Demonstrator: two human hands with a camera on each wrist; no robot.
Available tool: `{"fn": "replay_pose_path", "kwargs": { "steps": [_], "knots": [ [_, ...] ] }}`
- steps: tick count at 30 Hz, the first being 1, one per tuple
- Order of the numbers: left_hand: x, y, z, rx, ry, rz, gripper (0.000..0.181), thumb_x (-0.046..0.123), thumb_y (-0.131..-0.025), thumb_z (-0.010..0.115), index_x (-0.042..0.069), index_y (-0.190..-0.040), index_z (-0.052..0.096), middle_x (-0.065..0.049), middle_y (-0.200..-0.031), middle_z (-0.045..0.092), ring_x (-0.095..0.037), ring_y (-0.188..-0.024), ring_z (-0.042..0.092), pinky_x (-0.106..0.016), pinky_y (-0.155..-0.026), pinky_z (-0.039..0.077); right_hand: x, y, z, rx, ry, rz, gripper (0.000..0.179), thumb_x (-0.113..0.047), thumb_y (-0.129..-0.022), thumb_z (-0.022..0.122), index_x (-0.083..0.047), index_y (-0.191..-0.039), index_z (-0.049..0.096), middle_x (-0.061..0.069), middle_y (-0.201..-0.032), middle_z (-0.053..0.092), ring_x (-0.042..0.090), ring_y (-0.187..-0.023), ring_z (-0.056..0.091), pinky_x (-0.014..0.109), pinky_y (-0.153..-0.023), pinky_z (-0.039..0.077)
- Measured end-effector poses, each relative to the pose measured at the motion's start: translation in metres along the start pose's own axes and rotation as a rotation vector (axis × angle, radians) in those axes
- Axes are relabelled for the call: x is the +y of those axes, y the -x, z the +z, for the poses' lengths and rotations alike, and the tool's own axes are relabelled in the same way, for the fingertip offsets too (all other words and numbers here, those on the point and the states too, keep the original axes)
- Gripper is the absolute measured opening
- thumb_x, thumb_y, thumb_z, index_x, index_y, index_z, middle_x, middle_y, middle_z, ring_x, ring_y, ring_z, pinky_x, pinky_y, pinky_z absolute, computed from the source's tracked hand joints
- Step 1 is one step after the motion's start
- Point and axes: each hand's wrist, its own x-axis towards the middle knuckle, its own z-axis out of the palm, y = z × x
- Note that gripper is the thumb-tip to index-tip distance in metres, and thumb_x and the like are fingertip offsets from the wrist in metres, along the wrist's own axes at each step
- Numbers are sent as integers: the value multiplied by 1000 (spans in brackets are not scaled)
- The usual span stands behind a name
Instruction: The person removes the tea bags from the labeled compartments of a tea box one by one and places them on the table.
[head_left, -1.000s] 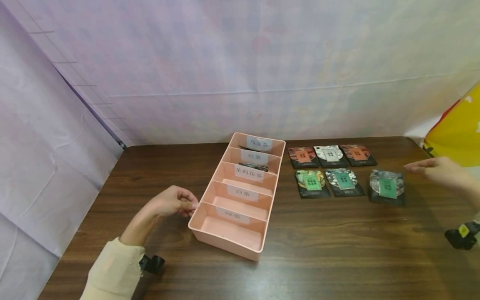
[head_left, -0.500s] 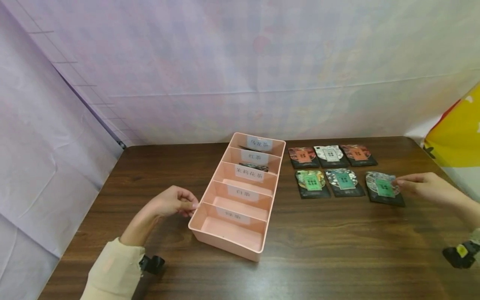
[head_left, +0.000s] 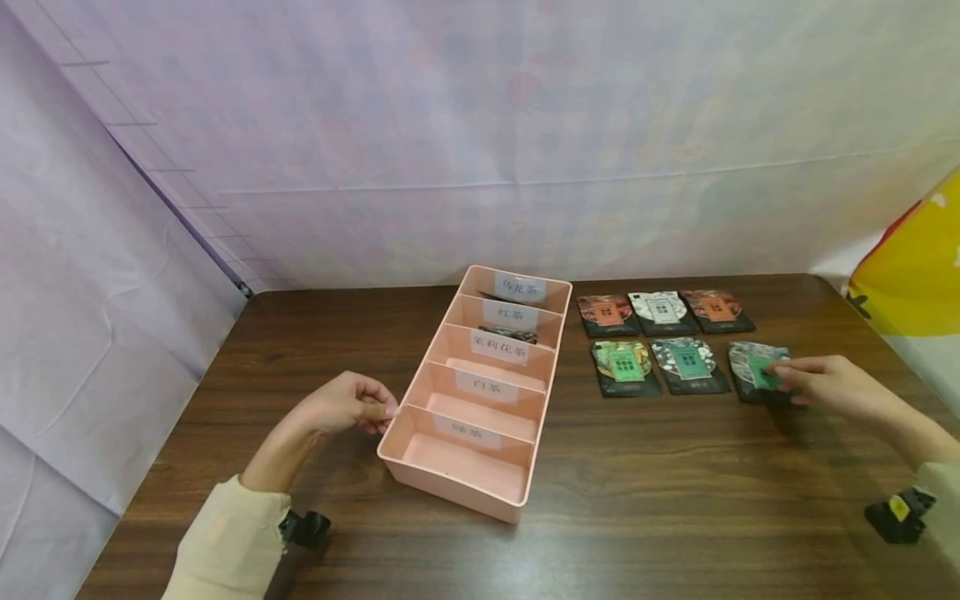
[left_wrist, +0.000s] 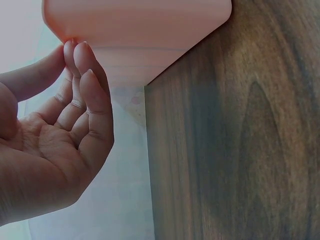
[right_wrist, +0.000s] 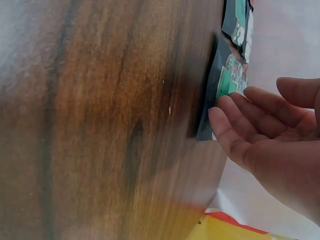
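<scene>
At the near left side of a long pink divided box (head_left: 457, 492), my left hand (head_left: 345, 404) pinches the rim between thumb and fingertips. The left wrist view shows those fingertips meeting at the edge of the box. On the right, my right hand (head_left: 836, 385) reaches over a black tea sachet (head_left: 746, 367) with a green label, covering its right part. Seen from the right wrist, the fingertips touch the face of this sachet, fingers loosely bent, the thumb (right_wrist: 297, 92) held apart from them. Paper labels with Chinese writing mark the box's compartments; dark sachets show in the two farthest.
Beside the box lie two rows of sachets: orange (head_left: 606, 313), white (head_left: 663, 310) and another orange-labelled one (head_left: 716, 310) behind, a light green (head_left: 626, 367) and a teal one (head_left: 690, 364) in front. A pale curtain (head_left: 510, 167) hangs behind the wooden table (head_left: 637, 517).
My right hand has moved left and down onto the green-labelled sachet, which has turned and slid a little left. My left hand and the box stay where they were.
</scene>
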Motion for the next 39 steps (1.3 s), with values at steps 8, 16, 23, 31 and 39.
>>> {"fn": "replay_pose_path", "kwargs": {
  "steps": [8, 16, 23, 31, 39],
  "knots": [
    [-1, 0, 1, 0, 14, 3, 13, -5, -84, 57, -18, -88, 57, -4, -66, 60, -10, -58, 56, -26, -56, 50, 0, -8, 2, 20, 6, -8, 50, -22, -100, 28, 20, -128, 33, 41, -127, 32, 48, -108, 45, 38, -75, 51],
    [0, 0, 1, 2, 17, -4, 13, -6, -84, 56, -18, -88, 57, -4, -66, 60, -10, -58, 56, -26, -56, 50, -3, -15, 2, 34, 14, -29, 50, -23, -100, 30, 19, -127, 36, 41, -127, 32, 50, -110, 43, 40, -76, 51],
    [1, 0, 1, 9, 17, -15, 13, -6, -84, 56, -17, -88, 57, -4, -66, 60, -11, -58, 56, -26, -56, 50, -9, -17, 0, 31, 25, -16, 49, -21, -100, 30, 21, -126, 34, 42, -124, 34, 50, -103, 48, 44, -76, 50],
    [1, 0, 1, 12, 16, -25, 13, -5, -85, 56, -17, -89, 57, -4, -66, 60, -11, -59, 56, -27, -57, 50, -10, -18, -1, 25, 30, -25, 49, -20, -100, 30, 22, -126, 34, 43, -123, 35, 50, -105, 46, 43, -76, 50],
    [1, 0, 0, 8, 18, -23, 13, -5, -85, 55, -17, -89, 57, -4, -66, 60, -11, -59, 56, -26, -57, 50, -11, -19, -2, 2, 16, -15, 54, -26, -100, 28, 20, -128, 33, 42, -127, 31, 51, -109, 43, 43, -77, 50]
  ]
}}
